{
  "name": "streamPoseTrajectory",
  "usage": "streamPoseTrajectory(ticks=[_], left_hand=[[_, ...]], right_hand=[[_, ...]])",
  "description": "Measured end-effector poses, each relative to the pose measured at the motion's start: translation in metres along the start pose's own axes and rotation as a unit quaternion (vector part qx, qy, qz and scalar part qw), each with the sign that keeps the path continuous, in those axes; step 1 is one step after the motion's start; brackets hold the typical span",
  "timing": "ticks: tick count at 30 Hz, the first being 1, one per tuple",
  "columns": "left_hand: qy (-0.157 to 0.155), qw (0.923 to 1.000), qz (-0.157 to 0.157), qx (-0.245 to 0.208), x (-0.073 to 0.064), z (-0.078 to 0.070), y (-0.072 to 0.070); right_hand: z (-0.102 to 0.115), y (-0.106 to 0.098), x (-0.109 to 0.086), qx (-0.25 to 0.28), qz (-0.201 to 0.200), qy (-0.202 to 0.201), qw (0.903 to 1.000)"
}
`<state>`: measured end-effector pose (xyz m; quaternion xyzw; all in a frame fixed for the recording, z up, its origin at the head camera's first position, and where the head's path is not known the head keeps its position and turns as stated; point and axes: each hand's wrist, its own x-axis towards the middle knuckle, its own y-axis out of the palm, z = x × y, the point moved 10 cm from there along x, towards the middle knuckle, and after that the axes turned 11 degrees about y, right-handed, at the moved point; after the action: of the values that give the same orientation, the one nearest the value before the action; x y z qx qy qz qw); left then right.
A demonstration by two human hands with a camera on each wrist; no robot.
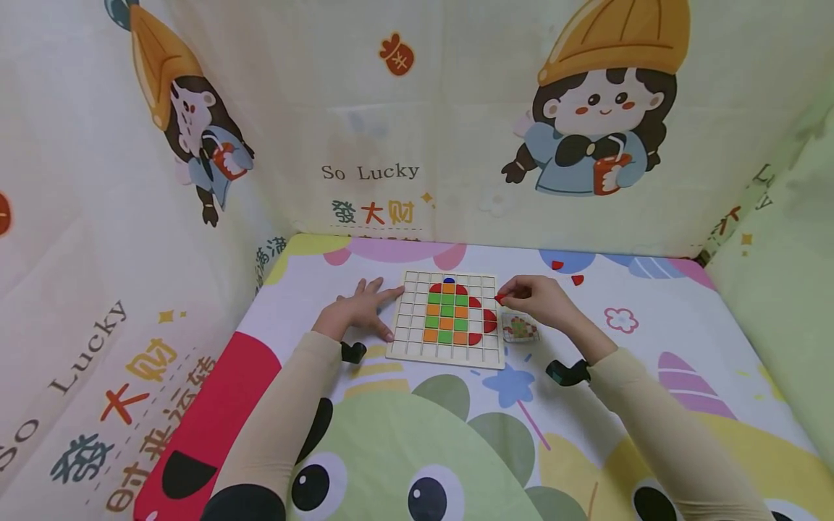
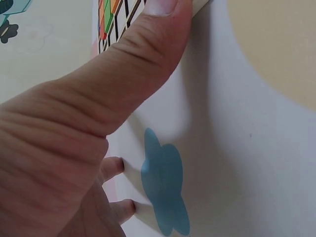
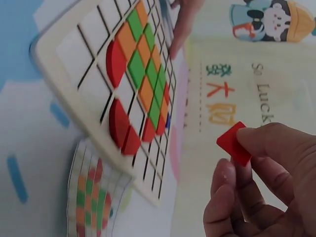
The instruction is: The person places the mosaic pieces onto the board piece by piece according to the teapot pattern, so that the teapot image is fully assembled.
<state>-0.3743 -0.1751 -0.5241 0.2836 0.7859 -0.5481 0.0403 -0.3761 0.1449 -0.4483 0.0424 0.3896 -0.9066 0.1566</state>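
Observation:
A pale board (image 1: pixel 405 318) with a square grid lies on the table. Green and orange square tiles (image 3: pixel 143 64) form a block on it, with red rounded pieces (image 3: pixel 118 121) around them and a blue piece (image 1: pixel 449 280) at the top. My left hand (image 1: pixel 358 310) is spread at the board's left edge, thumb and fingertip right at the rim. Just off the right edge, my right hand (image 1: pixel 537 298) pinches a small red piece (image 3: pixel 231 142) between thumb and fingers, held up above the table in the right wrist view.
A small pattern card (image 3: pixel 89 197) with a matching coloured picture lies against the board's right side. Two loose red pieces, one nearer (image 1: pixel 577 280) and one farther (image 1: pixel 557 265), lie at the back right. A printed cloth wall (image 1: pixel 456 145) stands behind the table.

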Motion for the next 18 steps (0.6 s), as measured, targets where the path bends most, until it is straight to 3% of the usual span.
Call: streamPoseTrajectory(ticks=[10,18], left_hand=[[0.001,1.0,0.004,-0.003,0.001,-0.001,0.002],[0.0,1.0,0.001,0.001,-0.001,0.001,0.001]], right_hand=[[0.03,0.032,0.001,0.041,0.0,-0.005,0.9991],[0.058,0.063,0.01,0.039,-0.017,-0.023,0.9988]])
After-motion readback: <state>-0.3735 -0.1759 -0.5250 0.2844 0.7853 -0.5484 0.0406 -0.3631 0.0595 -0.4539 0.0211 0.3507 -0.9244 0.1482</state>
